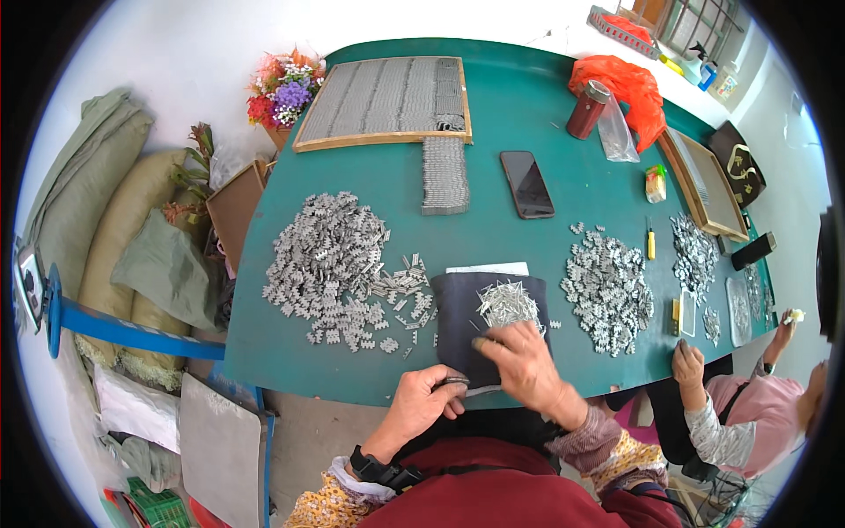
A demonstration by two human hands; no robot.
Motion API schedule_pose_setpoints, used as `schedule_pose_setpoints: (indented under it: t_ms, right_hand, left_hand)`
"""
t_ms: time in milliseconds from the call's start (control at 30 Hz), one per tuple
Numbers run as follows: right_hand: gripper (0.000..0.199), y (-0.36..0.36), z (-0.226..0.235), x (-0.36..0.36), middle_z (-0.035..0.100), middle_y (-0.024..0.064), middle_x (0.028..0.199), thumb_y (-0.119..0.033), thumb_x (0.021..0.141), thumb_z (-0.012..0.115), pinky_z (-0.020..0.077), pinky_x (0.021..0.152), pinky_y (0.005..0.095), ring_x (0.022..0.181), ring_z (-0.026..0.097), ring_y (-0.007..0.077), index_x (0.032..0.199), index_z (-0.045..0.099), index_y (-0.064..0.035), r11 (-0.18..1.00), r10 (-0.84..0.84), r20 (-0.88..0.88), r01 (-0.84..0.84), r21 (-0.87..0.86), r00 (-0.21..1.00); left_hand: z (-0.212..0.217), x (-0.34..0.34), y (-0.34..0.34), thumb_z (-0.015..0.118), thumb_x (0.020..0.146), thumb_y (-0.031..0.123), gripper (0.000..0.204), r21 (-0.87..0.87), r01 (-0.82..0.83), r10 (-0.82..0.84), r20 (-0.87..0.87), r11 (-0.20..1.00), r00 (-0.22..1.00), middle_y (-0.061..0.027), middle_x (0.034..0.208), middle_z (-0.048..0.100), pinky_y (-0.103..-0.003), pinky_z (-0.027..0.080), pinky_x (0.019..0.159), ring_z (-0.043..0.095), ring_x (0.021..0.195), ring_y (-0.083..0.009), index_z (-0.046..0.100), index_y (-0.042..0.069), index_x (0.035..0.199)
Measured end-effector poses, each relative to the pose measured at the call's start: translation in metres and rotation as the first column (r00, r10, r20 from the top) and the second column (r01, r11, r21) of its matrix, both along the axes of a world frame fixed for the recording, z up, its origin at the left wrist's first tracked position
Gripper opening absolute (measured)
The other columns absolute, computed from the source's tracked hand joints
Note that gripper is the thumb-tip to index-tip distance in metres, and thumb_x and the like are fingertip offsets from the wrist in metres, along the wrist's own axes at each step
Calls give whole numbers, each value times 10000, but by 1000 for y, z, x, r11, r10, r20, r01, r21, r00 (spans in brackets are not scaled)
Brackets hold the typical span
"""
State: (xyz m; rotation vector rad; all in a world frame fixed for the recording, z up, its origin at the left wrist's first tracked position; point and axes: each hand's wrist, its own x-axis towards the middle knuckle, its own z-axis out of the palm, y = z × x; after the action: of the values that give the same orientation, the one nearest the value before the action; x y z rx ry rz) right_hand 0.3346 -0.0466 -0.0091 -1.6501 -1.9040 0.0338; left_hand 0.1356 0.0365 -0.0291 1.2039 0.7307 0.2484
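Note:
A dark cloth pad (459,321) lies at the table's near edge in front of me. On its right half is a heap of thin silvery metal pins (508,304). At the pad's lower left corner, my left hand (418,407) pinches a small dark grey metal piece (455,380) between thumb and fingers. My right hand (530,368) is over the pad just below the pins, thumb and forefinger closed together; what they hold, if anything, is too small to make out. To the left spreads a large pile of toothed grey metal pieces (321,264).
On the green table (370,176) stand a second pile of metal pieces (607,290), a phone (527,185), a wood-framed tray (308,145) of linked strips, a dark red flask (588,110) and a yellow-handled screwdriver (651,245). A co-worker (748,418) sits at the right.

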Motion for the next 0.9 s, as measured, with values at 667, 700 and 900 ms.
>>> schedule_pose_setpoints:
  t_ms: [667, 700, 900]
  right_hand:
    - [147, 15, 8, -14, 580, 121, 887, 15, 790, 644, 448, 779, 410, 850, 557, 326, 917, 574, -13, 991, 107, -309, -126, -42, 945]
    - [152, 13, 8, -13, 583, 112, 891, 28, 787, 645, 451, 755, 405, 832, 558, 319, 905, 562, -19, 992, 107, -291, -120, -25, 951]
    - [152, 3, 11, -9, 565, 117, 876, -8, 795, 636, 423, 796, 404, 860, 544, 311, 935, 578, -15, 990, 118, -270, -133, -40, 956]
  left_hand:
    - [11, 7, 2, 610, 935, 1, 126, 136, -10, 9, 3, 991, 1000, -106, 761, 696, -249, 560, 585, 675, 644, -134, 678, -59, 1022]
    - [11, 7, 0, 609, 935, 0, 128, 132, -11, 11, 6, 991, 1000, -106, 765, 698, -246, 559, 587, 675, 646, -133, 680, -57, 1025]
    - [15, 12, -7, 604, 936, -2, 130, 142, 8, -8, 0, 990, 1000, -103, 780, 700, -248, 563, 601, 676, 651, -133, 682, -53, 1026]
